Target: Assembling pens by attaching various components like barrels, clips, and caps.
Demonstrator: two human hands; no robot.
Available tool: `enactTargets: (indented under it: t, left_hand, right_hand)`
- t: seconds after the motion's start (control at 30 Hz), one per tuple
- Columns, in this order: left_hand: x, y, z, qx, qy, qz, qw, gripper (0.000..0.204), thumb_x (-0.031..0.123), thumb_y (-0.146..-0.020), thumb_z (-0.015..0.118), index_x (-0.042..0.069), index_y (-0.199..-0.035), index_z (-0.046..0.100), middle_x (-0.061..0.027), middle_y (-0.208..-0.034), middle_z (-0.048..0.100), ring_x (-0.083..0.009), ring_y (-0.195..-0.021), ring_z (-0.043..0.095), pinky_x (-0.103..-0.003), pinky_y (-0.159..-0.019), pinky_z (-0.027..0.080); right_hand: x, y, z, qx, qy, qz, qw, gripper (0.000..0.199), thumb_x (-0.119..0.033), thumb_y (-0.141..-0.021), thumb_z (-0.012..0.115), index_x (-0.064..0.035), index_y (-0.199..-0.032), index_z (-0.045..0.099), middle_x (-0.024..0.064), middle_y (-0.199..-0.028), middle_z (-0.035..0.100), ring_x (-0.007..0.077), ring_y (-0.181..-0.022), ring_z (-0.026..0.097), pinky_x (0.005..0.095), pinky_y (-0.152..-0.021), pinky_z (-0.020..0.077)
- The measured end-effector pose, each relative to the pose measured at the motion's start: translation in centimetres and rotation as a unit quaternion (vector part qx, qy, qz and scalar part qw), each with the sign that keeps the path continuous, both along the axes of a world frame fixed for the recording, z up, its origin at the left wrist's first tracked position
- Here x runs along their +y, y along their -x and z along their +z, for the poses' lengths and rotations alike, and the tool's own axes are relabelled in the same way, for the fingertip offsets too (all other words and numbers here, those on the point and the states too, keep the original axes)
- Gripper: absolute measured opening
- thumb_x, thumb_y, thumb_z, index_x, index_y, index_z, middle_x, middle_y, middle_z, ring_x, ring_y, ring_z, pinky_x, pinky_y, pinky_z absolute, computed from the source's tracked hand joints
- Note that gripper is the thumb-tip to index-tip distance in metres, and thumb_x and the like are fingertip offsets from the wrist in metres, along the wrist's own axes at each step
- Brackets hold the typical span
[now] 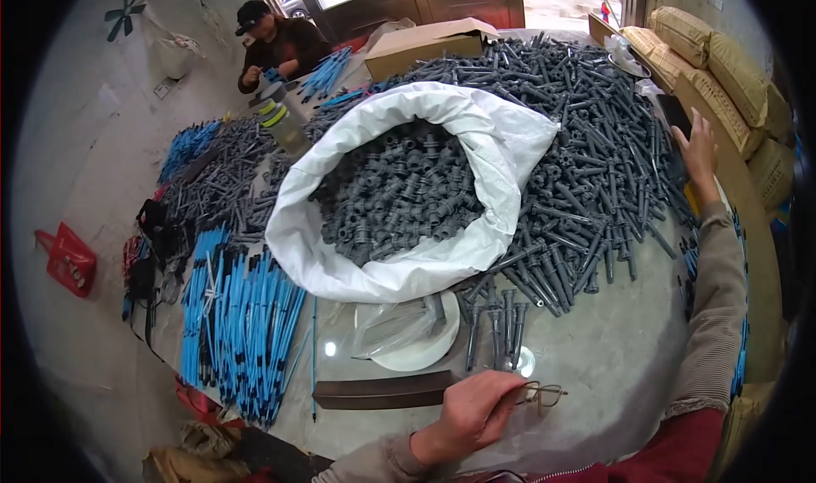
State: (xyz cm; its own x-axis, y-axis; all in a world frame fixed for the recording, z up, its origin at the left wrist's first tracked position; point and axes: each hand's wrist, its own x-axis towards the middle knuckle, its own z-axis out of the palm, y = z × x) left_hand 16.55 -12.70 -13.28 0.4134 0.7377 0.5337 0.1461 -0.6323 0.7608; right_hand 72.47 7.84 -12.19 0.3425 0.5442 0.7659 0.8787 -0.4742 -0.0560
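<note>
My left hand (470, 417) is at the near edge of the round table (595, 372), fingers closed on a pair of thin-framed glasses (541, 393). My right arm stretches along the right side, and my right hand (700, 153) rests at a black flat object (674, 115) on the edge of a big heap of grey plastic pipe pieces (586, 134). Whether that hand grips the black object is unclear. Several grey pieces (497, 326) lie in a row just beyond my left hand.
An open white sack (501, 147) full of grey fittings (395, 196) fills the table's middle. Blue tubes (238, 321) lie at the left, with a white plate (421, 351), a dark flat case (382, 391) and a cardboard box (425, 45). Another person (276, 41) sits at the far side. Tan sacks (722, 66) line the right.
</note>
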Motion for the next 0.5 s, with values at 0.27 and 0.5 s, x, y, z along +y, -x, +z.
enactTargets:
  t: [0.27,0.5]
  left_hand:
    - [-1.7,-0.4,0.3,-0.01,-0.053,0.024,0.998,0.023,-0.01,-0.082,0.071,-0.001,-0.103,0.068,-0.0149,-0.087,0.069,-0.0291,-0.072,0.069,-0.032,-0.062,0.054]
    - [-2.8,1.7,0.4,-0.046,-0.034,0.077,0.995,0.017,-0.005,-0.089,0.067,-0.001,-0.105,0.067,-0.012,-0.087,0.065,-0.0192,-0.071,0.062,-0.029,-0.065,0.05]
  right_hand:
    - [-9.4,20.0,8.1,0.184,-0.02,0.4,0.898,0.032,-0.016,-0.094,0.068,-0.0047,-0.123,0.063,0.0111,-0.113,0.066,0.0206,-0.097,0.064,0.0339,-0.081,0.051]
    - [-20.7,34.3,9.4,0.222,0.1,0.615,0.75,0.017,-0.017,-0.089,0.074,-0.0039,-0.101,0.072,0.0106,-0.093,0.07,0.0265,-0.075,0.068,0.0335,-0.066,0.0531]
